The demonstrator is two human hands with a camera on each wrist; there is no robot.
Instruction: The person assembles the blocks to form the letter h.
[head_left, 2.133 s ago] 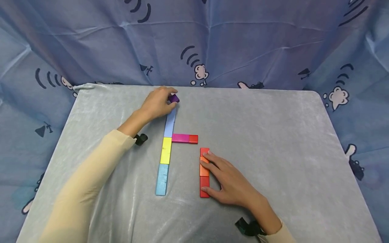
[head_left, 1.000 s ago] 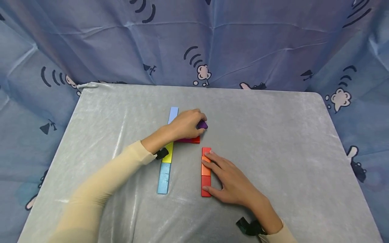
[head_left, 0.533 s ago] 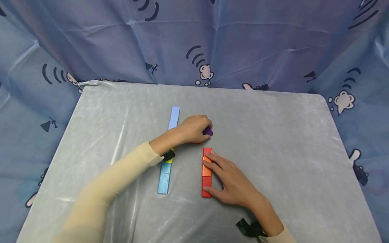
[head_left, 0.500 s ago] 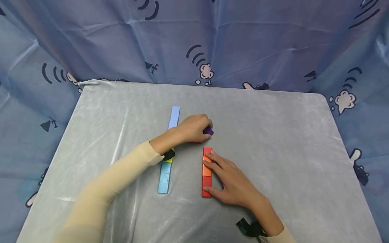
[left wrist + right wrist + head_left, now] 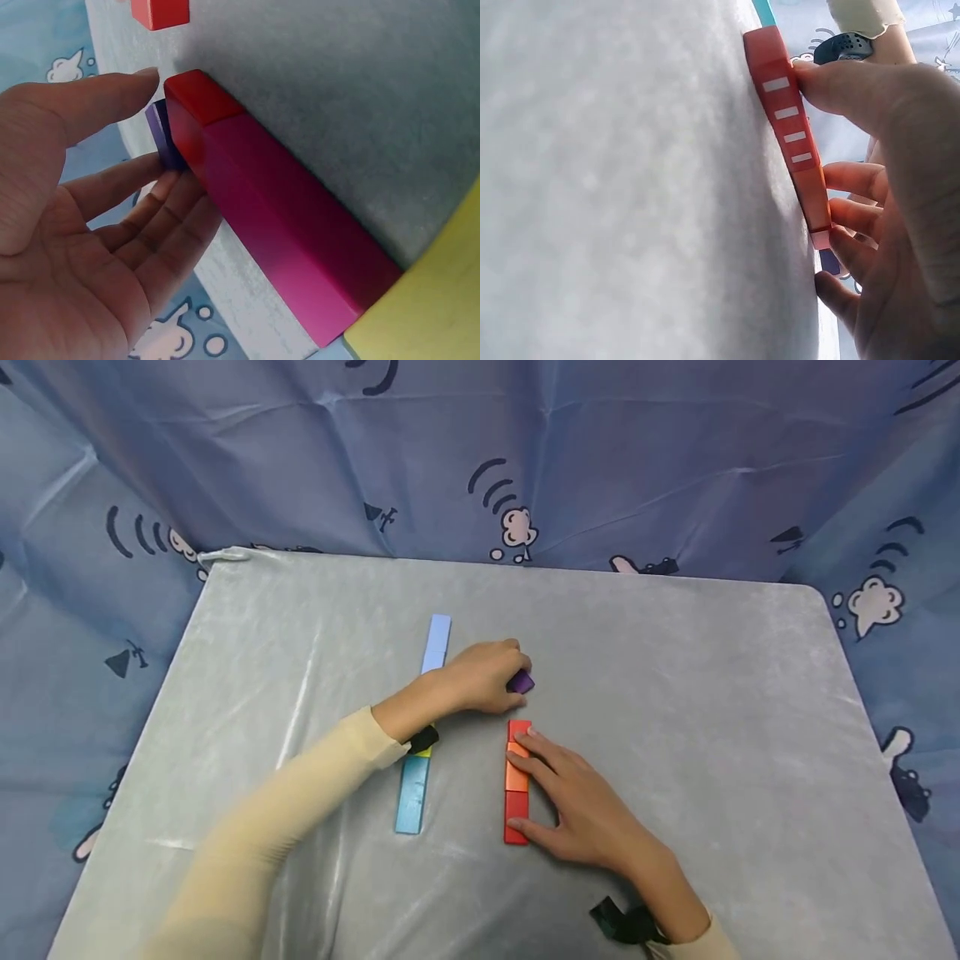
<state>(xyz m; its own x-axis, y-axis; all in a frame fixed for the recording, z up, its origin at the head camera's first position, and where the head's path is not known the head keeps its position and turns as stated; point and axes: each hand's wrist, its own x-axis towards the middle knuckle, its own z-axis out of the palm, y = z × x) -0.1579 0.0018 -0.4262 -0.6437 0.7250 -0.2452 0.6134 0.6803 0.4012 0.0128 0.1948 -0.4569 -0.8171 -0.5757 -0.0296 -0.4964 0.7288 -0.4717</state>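
Observation:
My left hand (image 5: 487, 678) pinches a small purple block (image 5: 521, 682) between thumb and fingers. In the left wrist view this purple block (image 5: 166, 135) sits at the outer end of a short red block (image 5: 210, 97), which joins a magenta block (image 5: 292, 225). The head view hides both behind the hand. My right hand (image 5: 588, 806) rests beside a straight row: a small red block (image 5: 517, 727), an orange block (image 5: 516, 779) and a longer red block (image 5: 516, 806). Its thumb touches the near red one, while relaxed fingertips touch the orange one, as the right wrist view shows.
To the left runs another row of blocks, periwinkle (image 5: 437, 639) at the far end, yellow (image 5: 425, 752) in the middle and light blue (image 5: 412, 793) nearest. A grey cloth (image 5: 712, 735) covers the table. Blue patterned curtains (image 5: 637, 468) hang behind and at the sides.
My left hand has carried the purple block from the far end of the left row, right and nearer, to the red block's outer end. My right hand has kept its place beside its row.

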